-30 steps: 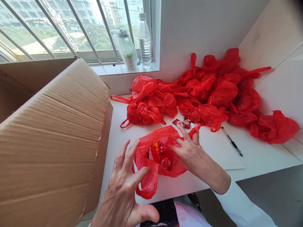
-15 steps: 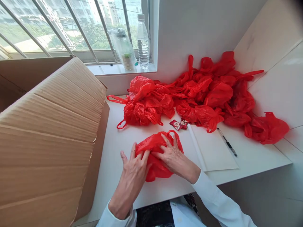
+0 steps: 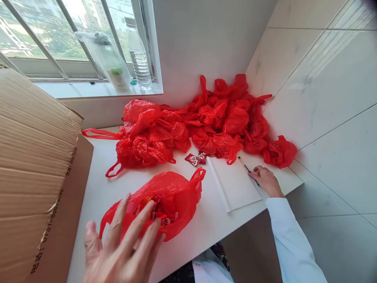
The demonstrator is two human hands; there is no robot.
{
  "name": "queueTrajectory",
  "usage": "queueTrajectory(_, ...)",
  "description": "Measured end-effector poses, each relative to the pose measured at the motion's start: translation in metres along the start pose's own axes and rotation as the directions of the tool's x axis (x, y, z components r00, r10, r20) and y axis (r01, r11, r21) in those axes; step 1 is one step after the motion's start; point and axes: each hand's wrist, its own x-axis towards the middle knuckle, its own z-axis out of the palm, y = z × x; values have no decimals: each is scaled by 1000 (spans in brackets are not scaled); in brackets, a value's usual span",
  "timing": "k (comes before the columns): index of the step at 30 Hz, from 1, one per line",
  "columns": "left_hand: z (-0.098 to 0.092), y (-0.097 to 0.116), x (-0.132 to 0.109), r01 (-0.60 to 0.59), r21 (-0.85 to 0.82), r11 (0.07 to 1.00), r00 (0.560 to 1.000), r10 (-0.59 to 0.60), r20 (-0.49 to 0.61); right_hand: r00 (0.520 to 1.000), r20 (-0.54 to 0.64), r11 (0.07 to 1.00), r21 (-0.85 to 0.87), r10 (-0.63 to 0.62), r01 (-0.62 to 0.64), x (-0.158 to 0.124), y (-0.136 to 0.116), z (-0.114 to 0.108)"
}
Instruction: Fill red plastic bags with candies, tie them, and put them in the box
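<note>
A red plastic bag (image 3: 176, 182) lies with its mouth spread on the white table, and small red wrapped packets (image 3: 168, 218) show inside it. My left hand (image 3: 126, 239) is open over the bag's near left side, fingers spread. It looks close to the bag, but I cannot tell whether it touches. Farther right, my right hand (image 3: 265, 180) has its thumb and fingers closed around a black and clear pen (image 3: 244, 164). The pen lies along the right edge of a white paper pad (image 3: 237, 184).
Crumpled red bags (image 3: 153, 133) are heaped along the wall. Two red packets (image 3: 193, 159) lie between that heap and the pad. A large cardboard box (image 3: 32, 157) stands at the left. On the windowsill are a water bottle (image 3: 140, 65) and a bagged jar (image 3: 113, 67).
My right hand has left the bag and moved right to the pen. The bag's mouth now gapes, showing its packets. My left hand has lifted with spread fingers. The view has turned right.
</note>
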Motion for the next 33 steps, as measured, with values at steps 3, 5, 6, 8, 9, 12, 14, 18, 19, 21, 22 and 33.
queueTrajectory(3,8,33,15,-199,-270,942,976,165,-141,1000,5,996,90,26,-27,-1,7,11)
queueTrajectory(5,27,55,25,-286,-539,792,935,353,22,999,15,982,186,41,-43,-7,8,9)
queueTrajectory(6,40,65,29,-245,-647,722,860,470,199,999,25,968,248,42,-47,-11,7,6)
queueTrajectory(8,69,82,36,-107,-584,805,800,418,431,998,56,922,384,25,-44,-25,4,-2)
queueTrajectory(9,83,89,38,-94,-541,836,782,398,480,997,71,896,442,7,-38,-34,0,-7)
queueTrajectory(12,112,103,44,200,-587,785,795,220,566,985,159,766,640,-63,-55,-69,-18,-17)
queueTrajectory(14,118,106,48,430,-613,663,779,70,623,959,252,629,769,-134,-114,-95,-37,-16)
queueTrajectory(18,112,104,46,495,-627,602,704,145,695,918,311,437,881,-244,-182,-131,-72,1)
queueTrajectory(19,110,103,41,493,-610,620,686,154,711,939,273,392,903,-209,-175,-134,-76,4)
queueTrajectory(21,106,101,28,507,-532,678,670,79,738,994,106,252,962,5,-104,-128,-74,2)
queueTrajectory(22,105,101,22,506,-493,708,674,32,738,986,-13,179,984,163,-17,-120,-69,-4)
queueTrajectory(33,189,107,67,-172,-262,950,887,265,378,965,-221,243,953,141,183,-68,-52,-37)
